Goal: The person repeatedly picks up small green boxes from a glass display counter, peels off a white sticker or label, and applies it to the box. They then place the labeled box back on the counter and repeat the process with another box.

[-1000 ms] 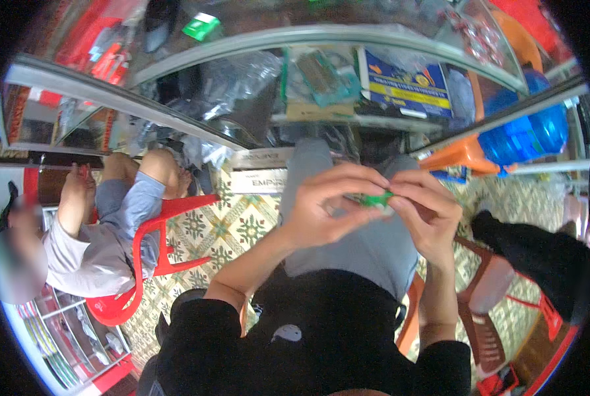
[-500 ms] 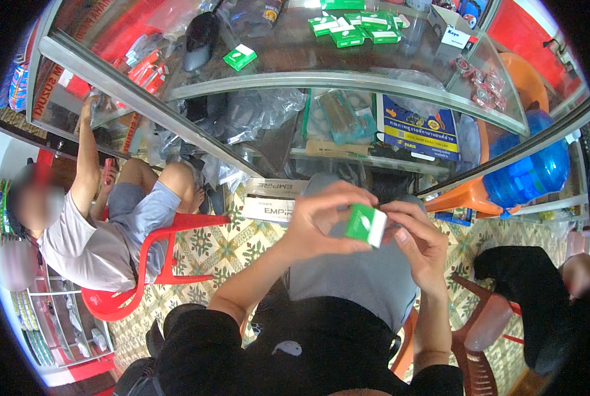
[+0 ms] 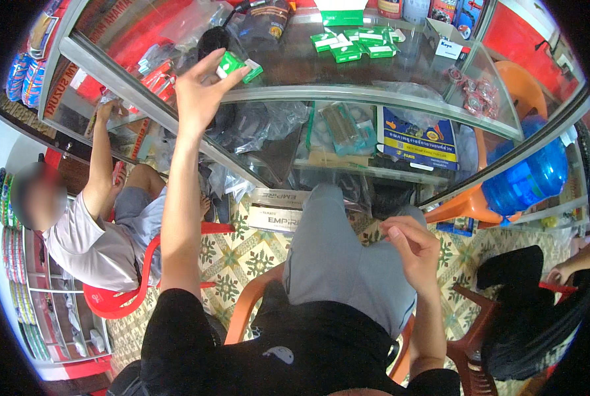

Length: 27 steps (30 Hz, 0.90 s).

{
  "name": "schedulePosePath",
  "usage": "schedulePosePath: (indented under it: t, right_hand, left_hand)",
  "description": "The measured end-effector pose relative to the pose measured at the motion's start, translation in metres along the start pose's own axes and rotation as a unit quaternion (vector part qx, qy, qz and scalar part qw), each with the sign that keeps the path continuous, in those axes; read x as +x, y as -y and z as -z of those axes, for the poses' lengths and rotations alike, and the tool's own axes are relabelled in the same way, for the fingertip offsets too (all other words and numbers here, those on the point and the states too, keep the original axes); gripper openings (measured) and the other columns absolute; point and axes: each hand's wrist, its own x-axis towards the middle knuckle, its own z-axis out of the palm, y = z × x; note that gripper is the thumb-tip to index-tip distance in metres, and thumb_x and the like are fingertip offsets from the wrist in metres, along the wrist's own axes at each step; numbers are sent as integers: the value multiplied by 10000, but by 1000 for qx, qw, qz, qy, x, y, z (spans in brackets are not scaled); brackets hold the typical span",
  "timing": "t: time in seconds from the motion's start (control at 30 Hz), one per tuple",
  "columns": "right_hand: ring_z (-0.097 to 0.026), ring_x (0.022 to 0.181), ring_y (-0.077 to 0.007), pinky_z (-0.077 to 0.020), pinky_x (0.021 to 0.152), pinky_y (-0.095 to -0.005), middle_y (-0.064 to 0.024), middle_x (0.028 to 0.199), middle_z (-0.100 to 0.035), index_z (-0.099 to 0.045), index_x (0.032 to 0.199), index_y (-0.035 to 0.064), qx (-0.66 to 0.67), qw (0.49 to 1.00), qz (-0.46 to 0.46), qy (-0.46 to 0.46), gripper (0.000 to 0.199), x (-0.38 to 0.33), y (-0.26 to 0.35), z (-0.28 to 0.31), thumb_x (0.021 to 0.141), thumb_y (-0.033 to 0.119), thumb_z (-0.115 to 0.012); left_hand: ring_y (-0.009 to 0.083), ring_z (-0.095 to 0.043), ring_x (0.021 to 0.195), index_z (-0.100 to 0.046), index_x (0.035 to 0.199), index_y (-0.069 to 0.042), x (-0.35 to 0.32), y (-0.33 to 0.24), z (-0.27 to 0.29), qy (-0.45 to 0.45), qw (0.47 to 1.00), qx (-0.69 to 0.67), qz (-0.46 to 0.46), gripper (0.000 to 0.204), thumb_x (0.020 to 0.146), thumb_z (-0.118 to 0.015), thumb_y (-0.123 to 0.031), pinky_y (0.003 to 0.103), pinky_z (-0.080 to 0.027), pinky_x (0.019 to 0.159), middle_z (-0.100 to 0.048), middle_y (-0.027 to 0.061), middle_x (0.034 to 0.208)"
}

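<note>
My left hand (image 3: 201, 89) reaches out over the glass-cased counter at the upper left. Its thumb and fingers are around a small green-and-white box (image 3: 230, 64). Right beside that box, partly behind my thumb, a second green-and-white box (image 3: 253, 70) rests on the dark shelf. Above my right thigh hovers my right hand (image 3: 414, 251), thumb and fingers pinched together. Whatever they hold, if anything, is too small to make out. A group of similar green boxes (image 3: 354, 49) lies farther right on the shelf, in front of a larger green carton (image 3: 341, 16).
The counter's metal rim (image 3: 288, 94) crosses in front of me. A blue water jug (image 3: 529, 175) stands at right near an orange chair (image 3: 457, 204). White cartons (image 3: 275, 219) sit on the tiled floor. A seated person (image 3: 100, 247) is at left; another person's arm (image 3: 575, 267) shows at right.
My left hand has moved from above my lap up and left to the counter, carrying the green box away from my right hand. My right hand stays above my lap, its fingers now pinched together.
</note>
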Motion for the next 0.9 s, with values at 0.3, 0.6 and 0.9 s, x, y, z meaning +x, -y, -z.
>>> schedulePosePath:
  t: [0.3, 0.6, 0.9]
  right_hand:
    - [-708, 960, -189, -537, 865, -301, -138, 1047, -762, -779, 1019, -60, -33, 999, 7, -15, 144, -4, 3, 3, 1016, 41, -677]
    - [-700, 970, -191, -533, 874, -298, -141, 1053, -756, -774, 1024, -76, -43, 999, -1, -24, 158, -10, -2, 10, 1024, 46, -674]
    - [-726, 950, -209, -543, 868, -312, -128, 1021, -777, -790, 994, -42, -39, 998, -1, -45, 127, -12, -8, 8, 998, 57, -711]
  left_hand:
    - [234, -764, 1010, -728, 1316, 13, 41, 31, -11, 113, 965, 232, -52, 682, 824, -903, -425, 363, -594, 926, -782, 202, 1195]
    - [335, -755, 1124, -697, 1359, 10, 49, 21, -12, 137, 953, 268, -26, 759, 803, -900, -464, 423, -581, 975, -744, 257, 1250]
    - [302, -711, 1203, -632, 1446, -35, 49, -31, -79, 205, 939, 180, -209, 624, 957, -786, -390, 405, -581, 975, -710, 199, 1352]
